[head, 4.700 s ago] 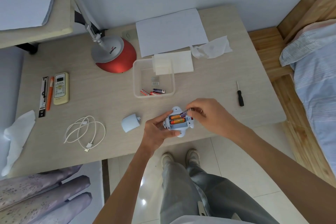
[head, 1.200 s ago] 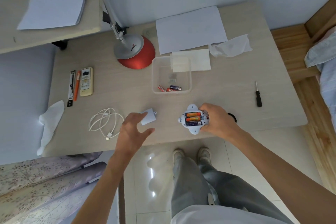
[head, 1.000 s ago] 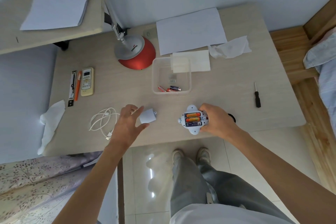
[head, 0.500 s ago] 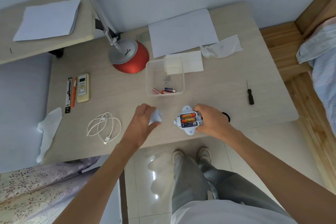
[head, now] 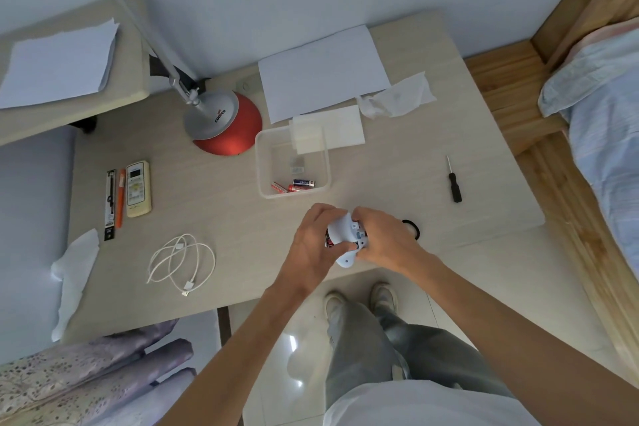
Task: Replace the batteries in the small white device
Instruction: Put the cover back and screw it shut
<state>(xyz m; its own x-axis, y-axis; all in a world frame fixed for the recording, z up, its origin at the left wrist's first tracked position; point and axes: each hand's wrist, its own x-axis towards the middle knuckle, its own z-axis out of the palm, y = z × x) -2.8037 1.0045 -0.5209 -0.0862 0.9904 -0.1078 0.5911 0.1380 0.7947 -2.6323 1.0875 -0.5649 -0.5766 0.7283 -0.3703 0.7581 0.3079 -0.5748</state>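
A: What has changed since half a second ago?

B: The cover (head: 340, 228) has left its spot on the bench (head: 221, 218) to the left of the device (head: 352, 245). The left hand (head: 313, 245) has carried it across, and it now sits tilted over the device's open back, with both hands closed in together.

A: Where is the device, and what are the grips doing?

B: At the near edge of the bench, just this side of the tray (head: 293, 195). The right hand (head: 383, 239) is clenched round its right side. The left hand's grip is on the cover, pinching it against the device. A sliver of battery label (head: 329, 239) shows at the cover's left edge, so it isn't seated yet.

A: So which step is this?

B: Closing up, I'd say. Cells appear to be in the bay, and a few more lie in the tray, likely the old ones. What's left is the cover.

A: And the next move?

B: Line the cover's tab up with its slot, lay it flat, and press until it sits flush all round, while the right hand keeps the body steady. Whether a screw holds it I cannot tell, but a screwdriver (head: 454, 182) lies well to the right, within reach if needed.

A: Anything else about?

B: A cable (head: 179, 261), a remote (head: 137, 188) and a lamp (head: 224, 124) to the left, all well apart from the work.
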